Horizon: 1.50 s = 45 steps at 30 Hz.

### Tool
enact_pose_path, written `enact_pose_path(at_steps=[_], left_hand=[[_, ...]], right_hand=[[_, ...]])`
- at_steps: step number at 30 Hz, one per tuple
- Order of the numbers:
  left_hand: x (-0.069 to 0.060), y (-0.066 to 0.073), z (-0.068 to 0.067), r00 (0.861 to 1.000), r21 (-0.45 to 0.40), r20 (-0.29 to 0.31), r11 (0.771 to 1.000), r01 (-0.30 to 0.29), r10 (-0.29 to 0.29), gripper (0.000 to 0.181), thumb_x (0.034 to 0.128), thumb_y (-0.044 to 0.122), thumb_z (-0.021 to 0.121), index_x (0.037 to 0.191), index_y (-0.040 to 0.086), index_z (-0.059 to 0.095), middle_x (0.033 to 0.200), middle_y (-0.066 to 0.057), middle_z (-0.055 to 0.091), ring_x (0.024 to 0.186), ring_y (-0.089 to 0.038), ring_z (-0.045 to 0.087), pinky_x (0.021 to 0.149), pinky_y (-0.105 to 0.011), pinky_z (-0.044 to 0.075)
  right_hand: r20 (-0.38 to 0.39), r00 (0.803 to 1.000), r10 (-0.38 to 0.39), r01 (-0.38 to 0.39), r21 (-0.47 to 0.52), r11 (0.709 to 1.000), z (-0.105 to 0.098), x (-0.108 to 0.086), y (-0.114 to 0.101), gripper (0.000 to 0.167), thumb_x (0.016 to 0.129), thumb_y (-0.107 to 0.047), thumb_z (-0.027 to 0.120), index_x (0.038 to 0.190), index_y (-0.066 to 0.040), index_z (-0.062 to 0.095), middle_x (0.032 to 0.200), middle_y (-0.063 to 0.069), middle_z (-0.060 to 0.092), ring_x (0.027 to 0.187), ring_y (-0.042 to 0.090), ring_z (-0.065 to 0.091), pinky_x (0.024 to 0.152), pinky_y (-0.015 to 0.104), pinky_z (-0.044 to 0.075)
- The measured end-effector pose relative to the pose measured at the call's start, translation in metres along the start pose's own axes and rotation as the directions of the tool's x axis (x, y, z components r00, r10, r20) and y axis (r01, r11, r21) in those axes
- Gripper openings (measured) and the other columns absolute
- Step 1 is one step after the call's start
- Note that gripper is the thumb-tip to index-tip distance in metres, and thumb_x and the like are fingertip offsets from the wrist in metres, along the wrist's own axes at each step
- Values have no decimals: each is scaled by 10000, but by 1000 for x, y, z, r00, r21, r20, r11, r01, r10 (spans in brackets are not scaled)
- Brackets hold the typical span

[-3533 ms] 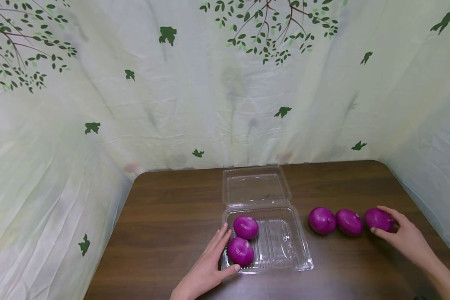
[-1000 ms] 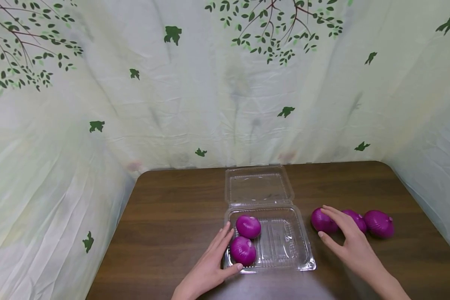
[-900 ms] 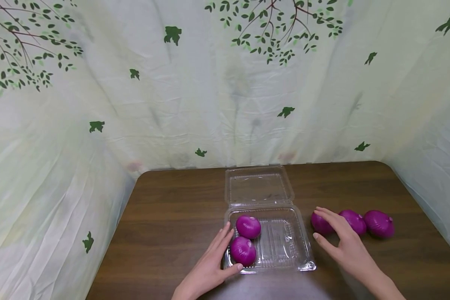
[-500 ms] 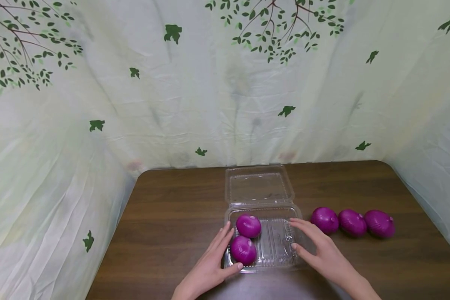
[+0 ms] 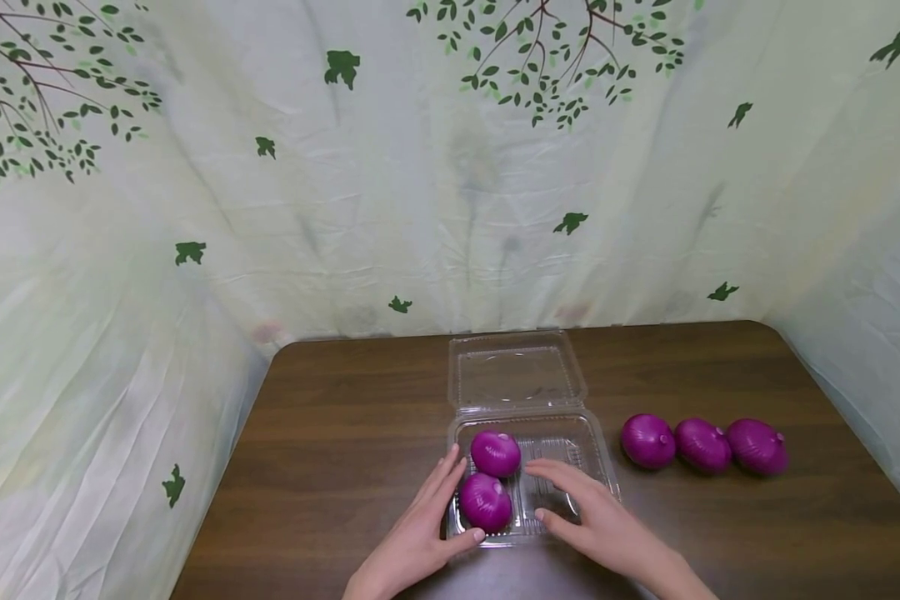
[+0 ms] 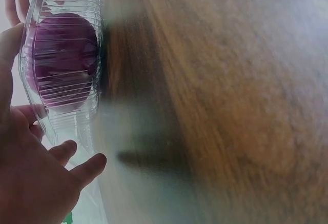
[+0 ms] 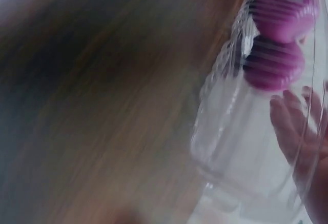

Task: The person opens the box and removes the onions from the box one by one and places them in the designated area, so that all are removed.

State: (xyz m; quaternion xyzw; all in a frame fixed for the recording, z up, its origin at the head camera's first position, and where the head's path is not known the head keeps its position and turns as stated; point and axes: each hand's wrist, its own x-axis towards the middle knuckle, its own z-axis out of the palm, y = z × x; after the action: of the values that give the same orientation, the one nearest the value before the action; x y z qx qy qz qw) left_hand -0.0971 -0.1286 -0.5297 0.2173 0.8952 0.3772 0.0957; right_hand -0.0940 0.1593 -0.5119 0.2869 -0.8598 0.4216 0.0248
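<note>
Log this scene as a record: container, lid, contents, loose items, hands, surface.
container: clear plastic
lid: open, folded back
contents: two purple onions, left side
loose items: three purple onions, in a row right of container
left hand: at container's left edge, fingers extended
right hand: over container's right part, holding nothing
surface: brown wood-grain table

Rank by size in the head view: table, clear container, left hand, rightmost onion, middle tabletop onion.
Table
Clear container
Left hand
Rightmost onion and middle tabletop onion look too alike to rank.
</note>
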Motion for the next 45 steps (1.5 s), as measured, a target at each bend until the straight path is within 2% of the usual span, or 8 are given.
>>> enact_pose_path(at_steps=[4,11,18,29,35,40,45], left_hand=[[0,1,0,1000,-3,6,1000,6,-6,908,862,583,666,1580,232,234,1650,52,74,1488,-295,111,1053,-629,315],[1,2,-1,1000,0,17,1000,3,-3,914,863,597,655,1581,227,227,1650,54,65,1489,-288,100,1057,-628,308],[0,2,-2,1000,1,12,1000,0,0,920,859,609,650,1580,223,230,1650,60,68,1491,-269,97,1068,-614,304],[-2,2,0,1000,3,-3,1000,-18,18,919,861,621,639,1580,222,231,1650,45,76,1491,-229,104,1082,-587,301],[-1,0,1,1000,8,-10,1000,-19,19,922,857,644,622,1581,234,224,1649,43,81,1489,-277,115,1067,-612,309],[-1,-1,0,1000,3,0,1000,-15,15,934,854,634,637,1578,199,238,1650,49,74,1488,-294,111,1070,-616,300],[0,-1,0,1000,11,3,1000,-17,17,935,855,622,646,1570,158,262,1650,52,70,1488,-292,115,1072,-608,301]], right_hand=[[45,999,-14,13,31,999,9,7,-3,507,922,-212,701,1399,-190,529,1408,-27,527,1269,226,519,940,465,502],[88,996,19,-21,17,1000,20,17,-7,486,937,-311,678,1394,-221,538,1410,-85,521,1303,190,491,1015,485,439],[164,986,5,-8,15,1000,26,25,-9,517,953,-378,644,1431,-244,499,1435,-95,499,1323,172,468,1039,493,412],[227,974,5,-4,-7,1000,37,33,-14,587,961,-390,619,1491,-238,419,1507,-63,425,1328,194,460,1021,505,428],[266,964,11,-2,-32,999,41,36,-15,610,964,-373,614,1514,-244,382,1517,-35,420,1312,201,480,1012,502,438],[279,959,44,-39,-25,999,42,37,-15,609,940,-344,632,1496,-254,401,1475,-31,466,1276,191,511,988,488,462],[257,964,63,-69,14,997,41,36,-13,580,916,-318,661,1451,-239,452,1425,-33,502,1255,172,519,975,455,477]])
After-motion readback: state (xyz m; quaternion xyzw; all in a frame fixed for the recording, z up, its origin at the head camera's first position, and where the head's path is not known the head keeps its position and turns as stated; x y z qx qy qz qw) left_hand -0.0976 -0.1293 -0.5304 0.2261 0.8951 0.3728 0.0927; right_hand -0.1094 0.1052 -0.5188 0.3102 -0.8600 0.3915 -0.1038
